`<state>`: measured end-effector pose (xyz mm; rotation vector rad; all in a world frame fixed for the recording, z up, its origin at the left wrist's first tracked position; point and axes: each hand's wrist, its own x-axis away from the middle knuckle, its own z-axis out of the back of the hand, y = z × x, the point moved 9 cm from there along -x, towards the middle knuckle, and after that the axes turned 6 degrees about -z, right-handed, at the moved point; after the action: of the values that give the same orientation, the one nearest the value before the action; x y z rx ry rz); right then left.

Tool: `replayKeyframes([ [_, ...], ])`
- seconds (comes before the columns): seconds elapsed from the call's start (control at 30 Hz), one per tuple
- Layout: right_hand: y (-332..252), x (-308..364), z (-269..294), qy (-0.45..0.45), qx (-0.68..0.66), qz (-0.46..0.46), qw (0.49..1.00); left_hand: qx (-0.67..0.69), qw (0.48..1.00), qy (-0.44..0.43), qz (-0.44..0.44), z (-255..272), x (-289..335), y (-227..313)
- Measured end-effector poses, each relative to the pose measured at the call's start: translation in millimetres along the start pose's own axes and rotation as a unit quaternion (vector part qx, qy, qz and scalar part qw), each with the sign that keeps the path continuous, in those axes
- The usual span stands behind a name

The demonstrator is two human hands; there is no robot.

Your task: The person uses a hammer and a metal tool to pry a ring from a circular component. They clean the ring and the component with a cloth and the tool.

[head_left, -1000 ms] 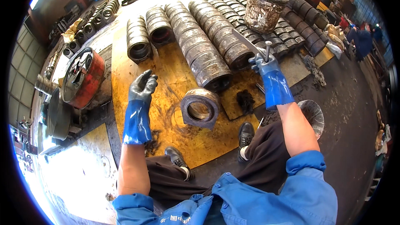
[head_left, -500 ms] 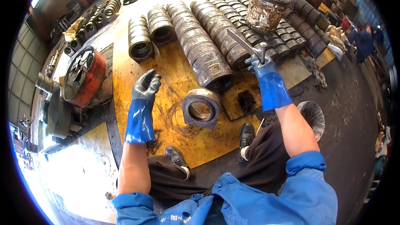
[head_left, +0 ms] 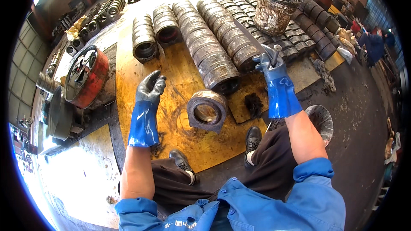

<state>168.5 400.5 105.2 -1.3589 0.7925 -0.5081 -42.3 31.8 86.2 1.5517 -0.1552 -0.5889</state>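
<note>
My right hand (head_left: 274, 66), in a blue glove with a dark palm, is closed on a long flat-bladed metal tool (head_left: 248, 35). Its blade points up and left, and a round-ended metal rod (head_left: 277, 50) rises from the same fist. Empty, my left hand (head_left: 150, 86) hovers over the yellow board with fingers loosely curled, thumb and fingertips apart. Between my hands a thick metal ring (head_left: 206, 110) with a flat-sided base stands upright on the board (head_left: 175, 139), touched by neither hand.
Beyond lie rows of metal rings (head_left: 205, 51) placed end to end. A grimy bucket (head_left: 276, 10) stands on the rings at right. At left is a red drum (head_left: 96, 81) with metal parts inside. A dark clump (head_left: 253, 105) lies near my right shoe (head_left: 253, 139).
My right hand has shifted slightly right, turning the blade a little steeper. The left hand and the upright ring look almost unmoved.
</note>
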Motion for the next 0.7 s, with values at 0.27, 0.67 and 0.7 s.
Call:
replayKeyframes([
  [0.27, 34, -14, 6, -0.018, 0.092, -0.007, 0.996, 0.032, 0.999, 0.021, 0.018, 3, 0, -3],
  [0.67, 36, -13, 15, 0.004, 0.117, -0.048, 0.992, 0.026, 0.999, 0.014, 0.015, 2, 0, -5],
  [0.7, 38, -14, 18, 0.005, 0.118, -0.049, 0.992, 0.023, 1.0, 0.009, 0.017, 0, 0, -5],
])
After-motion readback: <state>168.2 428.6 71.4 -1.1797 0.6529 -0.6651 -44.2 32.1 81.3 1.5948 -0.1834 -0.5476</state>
